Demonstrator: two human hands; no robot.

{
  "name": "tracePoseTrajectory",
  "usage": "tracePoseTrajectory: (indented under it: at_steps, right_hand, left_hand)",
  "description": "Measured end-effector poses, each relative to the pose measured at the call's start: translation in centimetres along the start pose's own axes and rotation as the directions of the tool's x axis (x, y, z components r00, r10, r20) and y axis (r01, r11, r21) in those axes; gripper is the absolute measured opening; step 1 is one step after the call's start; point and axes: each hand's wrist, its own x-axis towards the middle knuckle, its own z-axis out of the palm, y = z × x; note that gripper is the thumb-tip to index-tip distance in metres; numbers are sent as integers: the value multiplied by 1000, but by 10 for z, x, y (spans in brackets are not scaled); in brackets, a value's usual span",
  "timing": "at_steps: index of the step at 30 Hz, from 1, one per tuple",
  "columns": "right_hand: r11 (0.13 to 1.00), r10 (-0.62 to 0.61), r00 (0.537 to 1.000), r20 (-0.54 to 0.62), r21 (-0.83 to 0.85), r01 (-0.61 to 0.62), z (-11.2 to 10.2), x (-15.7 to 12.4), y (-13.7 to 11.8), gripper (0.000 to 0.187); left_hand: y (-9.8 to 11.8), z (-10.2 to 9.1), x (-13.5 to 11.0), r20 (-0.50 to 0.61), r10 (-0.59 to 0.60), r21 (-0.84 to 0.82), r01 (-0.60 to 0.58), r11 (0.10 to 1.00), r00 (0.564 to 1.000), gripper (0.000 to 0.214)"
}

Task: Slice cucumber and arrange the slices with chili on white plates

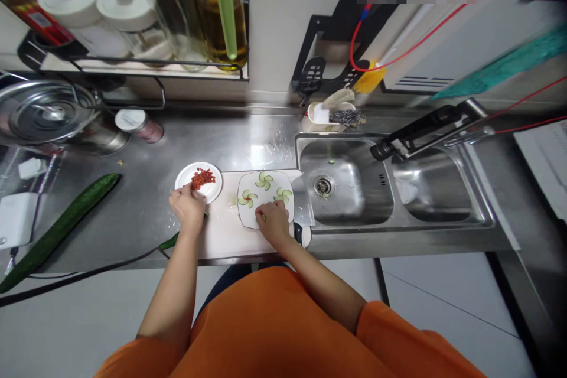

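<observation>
The left hand (188,208) reaches to the near rim of a round white plate (186,176), its fingers drawn narrow beside the red bits (204,178); I cannot tell whether they pinch one. The right hand (273,222) hovers over or rests on the near part of a square white plate (266,198), covering it, fingers bunched; the green sliver at their tips may be a slice. Three pinwheels of cucumber slices (264,179) show on that plate, which lies on a cutting board (225,239). Of the knife (298,233), mainly the handle shows. The left forearm hides part of a green piece (168,243). A long cucumber (66,226) on the tabletop (146,189) runs to the left edge of view.
</observation>
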Motion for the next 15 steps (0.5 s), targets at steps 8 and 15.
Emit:
tracePoseTrajectory:
  at_steps: [8,15]
  right_hand:
    - [1000,-22,1000,-7,6,22,1,-1,1,17]
    - [1000,-30,1000,-4,4,30,-1,0,-1,17]
  left_hand:
    - [6,-4,-10,33,85,-96,-81,992,996,30]
    - [16,-5,-4,29,129,-104,-126,987,991,21]
